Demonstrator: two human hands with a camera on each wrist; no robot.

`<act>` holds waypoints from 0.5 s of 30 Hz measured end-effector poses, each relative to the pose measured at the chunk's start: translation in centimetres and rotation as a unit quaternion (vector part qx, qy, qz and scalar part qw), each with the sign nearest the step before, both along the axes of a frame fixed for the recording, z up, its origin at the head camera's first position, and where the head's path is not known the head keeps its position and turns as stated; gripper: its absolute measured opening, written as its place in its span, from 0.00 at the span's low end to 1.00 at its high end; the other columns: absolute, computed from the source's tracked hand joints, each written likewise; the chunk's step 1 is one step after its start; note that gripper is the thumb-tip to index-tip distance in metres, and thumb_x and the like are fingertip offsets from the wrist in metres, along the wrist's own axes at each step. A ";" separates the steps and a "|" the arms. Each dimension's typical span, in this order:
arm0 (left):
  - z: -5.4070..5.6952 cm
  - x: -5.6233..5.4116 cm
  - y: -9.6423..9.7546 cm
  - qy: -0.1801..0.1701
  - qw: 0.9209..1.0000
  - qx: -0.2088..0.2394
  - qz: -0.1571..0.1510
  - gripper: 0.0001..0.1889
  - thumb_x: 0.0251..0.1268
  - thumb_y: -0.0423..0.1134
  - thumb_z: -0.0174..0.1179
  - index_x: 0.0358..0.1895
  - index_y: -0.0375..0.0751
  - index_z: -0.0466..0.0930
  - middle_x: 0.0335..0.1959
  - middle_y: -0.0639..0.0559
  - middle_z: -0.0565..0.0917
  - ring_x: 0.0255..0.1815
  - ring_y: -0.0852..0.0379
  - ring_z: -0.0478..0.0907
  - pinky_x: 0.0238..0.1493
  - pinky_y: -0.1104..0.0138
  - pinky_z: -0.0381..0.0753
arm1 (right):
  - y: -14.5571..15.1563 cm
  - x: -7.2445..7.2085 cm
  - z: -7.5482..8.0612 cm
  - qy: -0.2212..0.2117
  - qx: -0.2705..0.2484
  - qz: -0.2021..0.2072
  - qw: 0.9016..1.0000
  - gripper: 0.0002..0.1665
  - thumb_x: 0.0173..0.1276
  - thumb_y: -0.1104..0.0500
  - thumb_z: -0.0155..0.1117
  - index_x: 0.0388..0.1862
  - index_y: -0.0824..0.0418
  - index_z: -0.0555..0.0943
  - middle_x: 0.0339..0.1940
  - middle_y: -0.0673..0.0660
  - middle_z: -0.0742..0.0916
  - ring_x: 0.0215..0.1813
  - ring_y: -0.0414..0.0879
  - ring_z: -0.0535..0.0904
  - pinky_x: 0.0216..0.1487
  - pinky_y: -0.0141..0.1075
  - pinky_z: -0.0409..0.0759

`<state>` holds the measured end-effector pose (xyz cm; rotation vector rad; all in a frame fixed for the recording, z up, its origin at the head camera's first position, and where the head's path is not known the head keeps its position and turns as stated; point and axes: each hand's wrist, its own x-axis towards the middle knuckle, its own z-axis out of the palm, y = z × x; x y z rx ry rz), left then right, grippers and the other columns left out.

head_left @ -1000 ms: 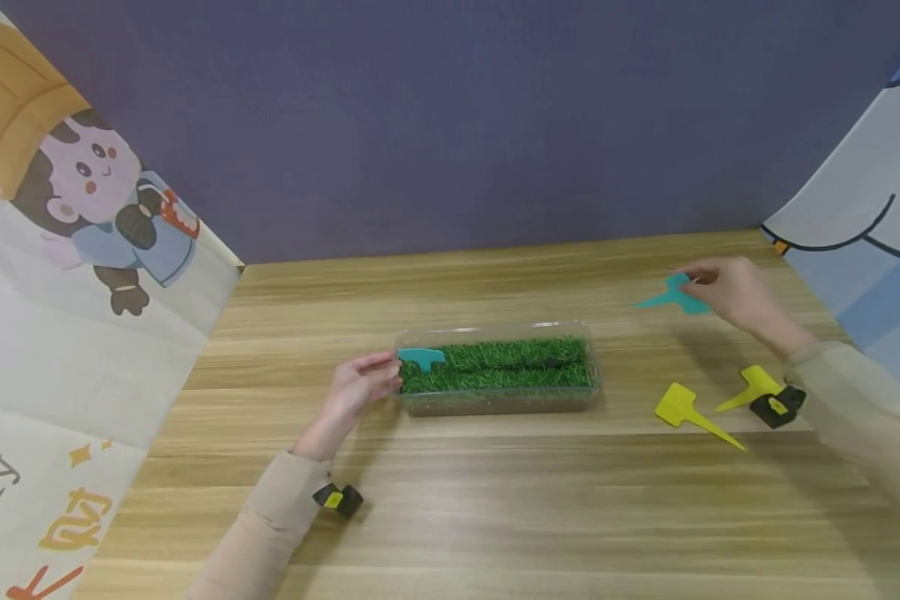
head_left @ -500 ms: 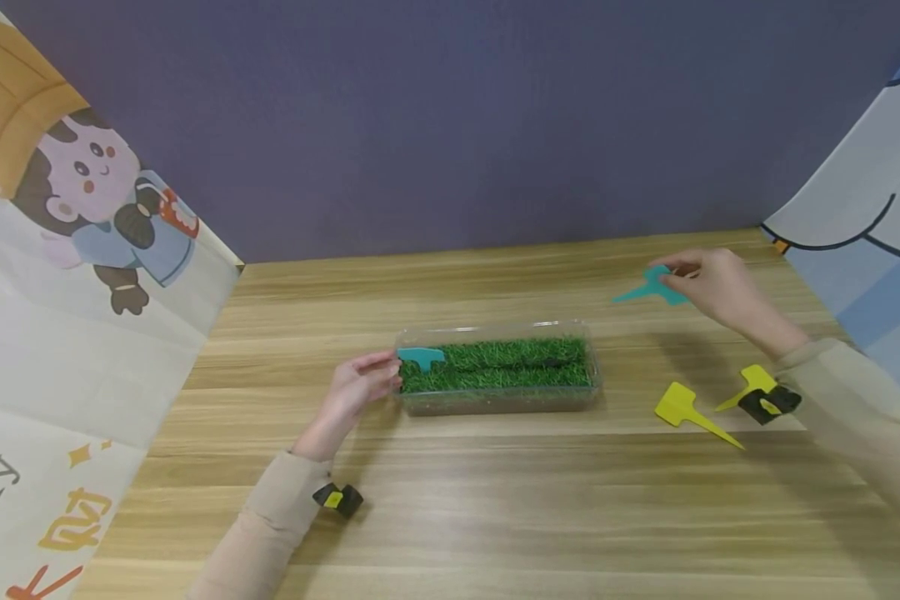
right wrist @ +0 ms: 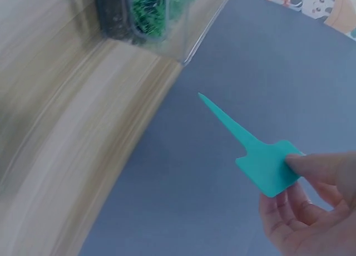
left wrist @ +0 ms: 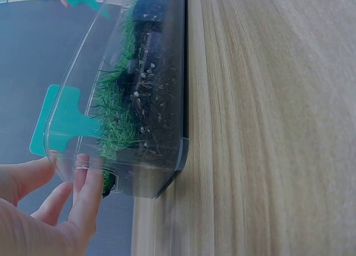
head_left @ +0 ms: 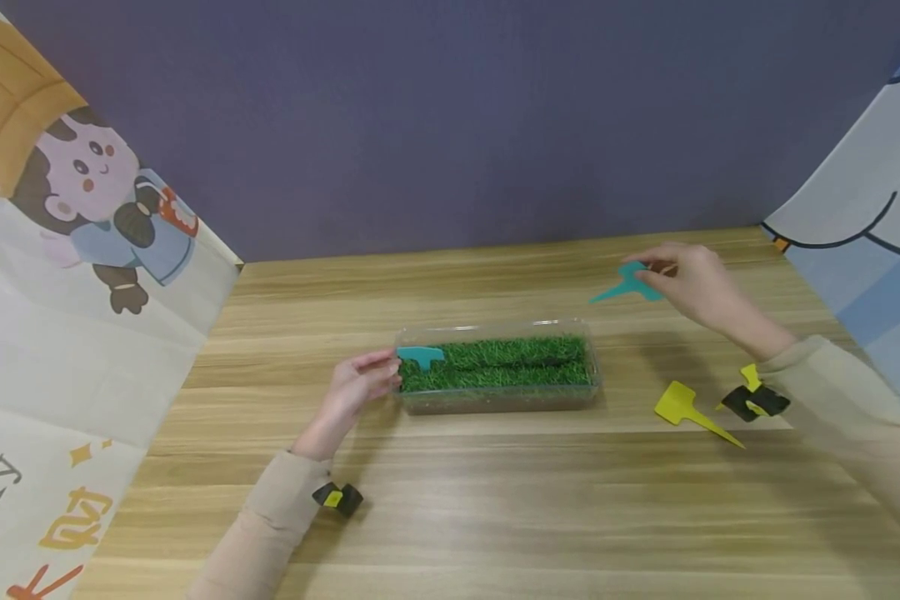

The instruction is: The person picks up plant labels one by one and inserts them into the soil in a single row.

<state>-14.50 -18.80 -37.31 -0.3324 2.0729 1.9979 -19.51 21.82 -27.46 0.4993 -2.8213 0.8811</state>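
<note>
In the head view a clear plastic planter box (head_left: pixel 498 403) holds dark soil topped with green artificial grass (head_left: pixel 513 352). A teal T-shaped plant label (head_left: pixel 422 355) stands upright in the grass at its left end. My left hand (head_left: pixel 356 387) touches that end of the box, fingertips against the clear wall and rim beside the label. To the right, my right hand (head_left: pixel 693 279) pinches a second teal plant label (right wrist: pixel 270 164) by its broad head, between thumb and fingers. Its pointed stem aims left toward the box, and the label is raised over the table's back part.
One yellow plant label (head_left: pixel 677 404) lies on the wooden table (head_left: pixel 495 500), right of the box. Another yellow label (head_left: pixel 751 377) is mostly hidden behind the right wrist's black camera (head_left: pixel 755 403). A dark blue panel (head_left: pixel 495 125) rises behind the table.
My right hand has moved left with the teal label, bringing it closer to the box. The right wrist now covers more of one yellow label. My left hand stays put.
</note>
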 end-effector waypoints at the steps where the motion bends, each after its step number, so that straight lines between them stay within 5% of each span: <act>1: 0.0 0.0 0.0 0.001 1.000 0.000 0.000 0.21 0.58 0.30 0.55 0.56 0.29 0.67 0.52 0.36 0.73 0.35 0.59 0.79 0.46 0.67 0.79 | -0.2 0.0 0.1 0.001 0.000 0.001 1.000 0.15 0.63 0.65 0.54 0.49 0.65 0.77 0.40 0.65 0.81 0.35 0.55 0.76 0.25 0.32 0.73; 15: 0.0 -0.1 0.2 -0.014 0.999 0.023 0.020 0.21 0.57 0.26 0.54 0.55 0.29 0.67 0.47 0.40 0.77 0.36 0.57 0.80 0.45 0.67 0.79 | -3.7 0.1 0.7 -0.013 -0.020 0.049 0.999 0.15 0.62 0.68 0.54 0.48 0.65 0.78 0.37 0.61 0.81 0.34 0.50 0.76 0.27 0.31 0.75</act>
